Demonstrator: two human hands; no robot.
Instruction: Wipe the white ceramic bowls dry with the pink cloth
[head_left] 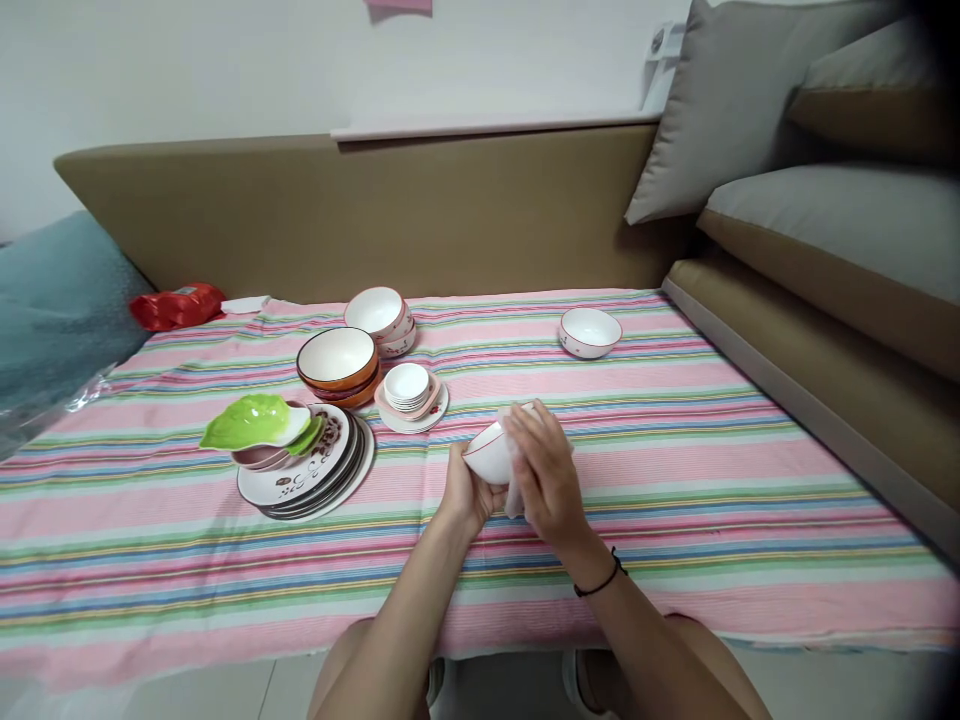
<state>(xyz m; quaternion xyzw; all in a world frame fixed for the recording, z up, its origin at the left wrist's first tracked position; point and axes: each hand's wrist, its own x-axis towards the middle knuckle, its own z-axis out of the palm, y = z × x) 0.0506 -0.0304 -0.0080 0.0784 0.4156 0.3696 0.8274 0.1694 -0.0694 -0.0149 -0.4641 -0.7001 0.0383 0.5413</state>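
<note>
The left hand (466, 492) is curled closed around the near side of a small white bowl (489, 458) with a thin red rim, cradling it from below and tipping it so the mouth faces right. The right hand (546, 470) lies nearly flat over the bowl's open side, fingers only slightly bent, pressing a pale cloth (514, 497) against it; the cloth hangs out just under the palm. Bowl and hands sit above the striped bedspread (675, 480), near its middle and toward the near edge.

The likely trouble is the grip: the bowl is glazed, tilted and held by one hand alone, so a hard push from the cloth could slide it out of the left fingers. A drop onto the soft cover would probably be harmless, but the near edge is close and hard floor lies beyond.

To the left, well apart, stand the stack of plates (315, 478) with a green leaf dish (253, 420) on top, the orange bowls (339, 366), a pile of small saucers (409, 388) and white bowls (379, 318) behind. A single bowl (590, 331) rests far right.
</note>
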